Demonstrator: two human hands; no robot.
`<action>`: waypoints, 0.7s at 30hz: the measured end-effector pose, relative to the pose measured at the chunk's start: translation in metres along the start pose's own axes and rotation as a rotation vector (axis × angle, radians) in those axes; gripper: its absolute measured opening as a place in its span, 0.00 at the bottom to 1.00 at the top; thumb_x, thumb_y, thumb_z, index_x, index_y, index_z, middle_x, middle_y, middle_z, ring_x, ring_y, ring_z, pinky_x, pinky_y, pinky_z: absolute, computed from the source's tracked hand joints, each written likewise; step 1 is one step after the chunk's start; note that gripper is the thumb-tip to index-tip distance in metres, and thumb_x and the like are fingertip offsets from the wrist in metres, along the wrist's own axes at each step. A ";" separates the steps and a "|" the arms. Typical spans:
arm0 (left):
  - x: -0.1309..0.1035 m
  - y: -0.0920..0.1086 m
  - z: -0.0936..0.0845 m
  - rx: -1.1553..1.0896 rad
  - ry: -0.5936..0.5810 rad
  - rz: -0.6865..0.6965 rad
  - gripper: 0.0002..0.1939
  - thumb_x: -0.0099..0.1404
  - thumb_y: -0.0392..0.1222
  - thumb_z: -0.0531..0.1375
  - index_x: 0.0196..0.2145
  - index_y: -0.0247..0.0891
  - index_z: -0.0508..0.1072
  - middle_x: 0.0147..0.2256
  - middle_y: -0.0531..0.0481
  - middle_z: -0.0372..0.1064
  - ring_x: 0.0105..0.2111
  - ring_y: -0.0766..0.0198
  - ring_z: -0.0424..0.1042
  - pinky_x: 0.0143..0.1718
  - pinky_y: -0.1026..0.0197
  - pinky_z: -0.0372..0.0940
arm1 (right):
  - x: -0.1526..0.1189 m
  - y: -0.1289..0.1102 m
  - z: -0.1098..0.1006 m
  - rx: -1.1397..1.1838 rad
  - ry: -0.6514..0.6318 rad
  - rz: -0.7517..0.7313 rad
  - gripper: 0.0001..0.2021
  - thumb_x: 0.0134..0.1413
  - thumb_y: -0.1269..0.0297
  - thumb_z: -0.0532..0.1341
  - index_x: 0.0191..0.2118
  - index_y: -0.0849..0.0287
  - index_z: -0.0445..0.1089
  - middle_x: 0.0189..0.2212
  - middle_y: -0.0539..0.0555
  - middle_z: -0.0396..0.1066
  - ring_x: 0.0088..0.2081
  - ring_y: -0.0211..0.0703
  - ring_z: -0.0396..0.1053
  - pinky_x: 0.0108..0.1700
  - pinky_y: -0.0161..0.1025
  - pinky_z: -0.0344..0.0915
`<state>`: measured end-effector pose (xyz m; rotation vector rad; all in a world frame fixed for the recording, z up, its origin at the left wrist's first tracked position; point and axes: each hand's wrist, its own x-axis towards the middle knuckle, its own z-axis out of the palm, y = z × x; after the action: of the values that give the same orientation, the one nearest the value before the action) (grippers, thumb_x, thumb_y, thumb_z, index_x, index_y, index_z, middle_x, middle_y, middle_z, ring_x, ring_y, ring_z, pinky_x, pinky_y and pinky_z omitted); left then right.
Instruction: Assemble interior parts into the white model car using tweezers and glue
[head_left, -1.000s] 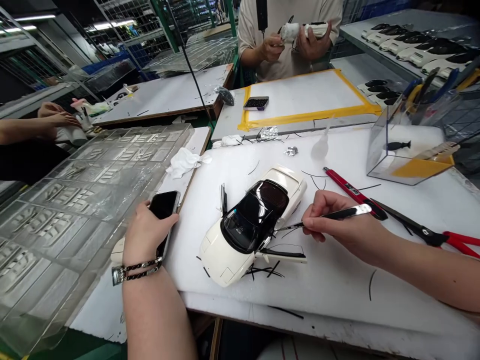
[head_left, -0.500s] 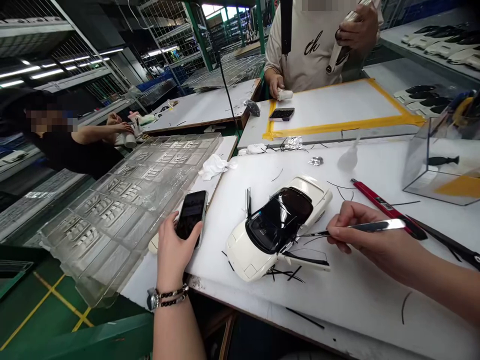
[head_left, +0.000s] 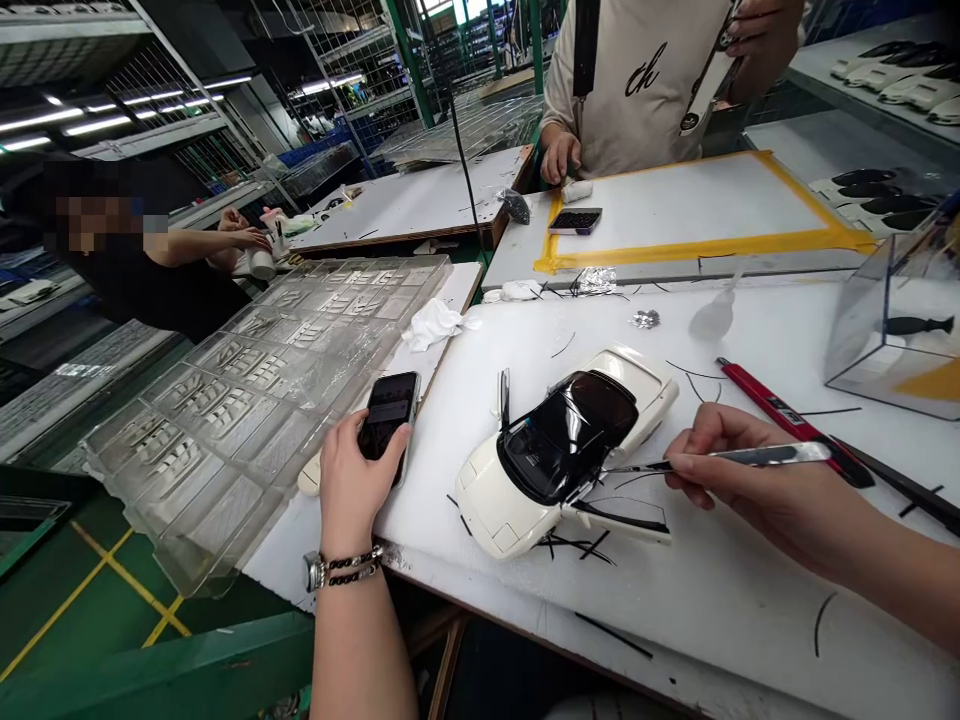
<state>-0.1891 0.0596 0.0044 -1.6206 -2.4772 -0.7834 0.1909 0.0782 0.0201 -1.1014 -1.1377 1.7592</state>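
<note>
On the white mat (head_left: 720, 620), between your hands, lay one car (head_left: 566, 445), long axis slanting from near-left nose to far-right tail, left of your nearer right hand (head_left: 750, 488), pinched on tweezers (head_left: 784, 456); your left hand (head_left: 354, 478), half-curled, gripped a phone (head_left: 390, 408).
</note>
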 end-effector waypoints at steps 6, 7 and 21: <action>0.002 0.001 0.002 0.053 0.003 0.010 0.26 0.59 0.59 0.57 0.49 0.39 0.69 0.50 0.42 0.62 0.55 0.49 0.60 0.58 0.50 0.55 | 0.000 0.000 -0.001 0.001 0.008 0.000 0.14 0.46 0.60 0.70 0.25 0.57 0.63 0.24 0.48 0.66 0.24 0.34 0.61 0.25 0.31 0.61; 0.002 0.001 0.002 0.058 0.000 0.008 0.26 0.59 0.59 0.56 0.48 0.40 0.70 0.51 0.42 0.62 0.55 0.49 0.60 0.58 0.50 0.55 | 0.000 0.000 -0.001 0.000 0.007 0.000 0.14 0.46 0.60 0.70 0.25 0.57 0.63 0.24 0.48 0.66 0.24 0.34 0.61 0.25 0.31 0.61; 0.003 0.001 0.002 0.035 -0.008 -0.034 0.27 0.58 0.60 0.57 0.49 0.40 0.68 0.51 0.42 0.62 0.55 0.48 0.60 0.57 0.48 0.56 | -0.001 0.000 -0.002 0.012 0.006 0.002 0.14 0.45 0.61 0.70 0.25 0.57 0.63 0.24 0.47 0.66 0.24 0.34 0.60 0.26 0.31 0.61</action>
<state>-0.1885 0.0631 0.0040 -1.5769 -2.5158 -0.7354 0.1929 0.0774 0.0199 -1.0996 -1.1216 1.7612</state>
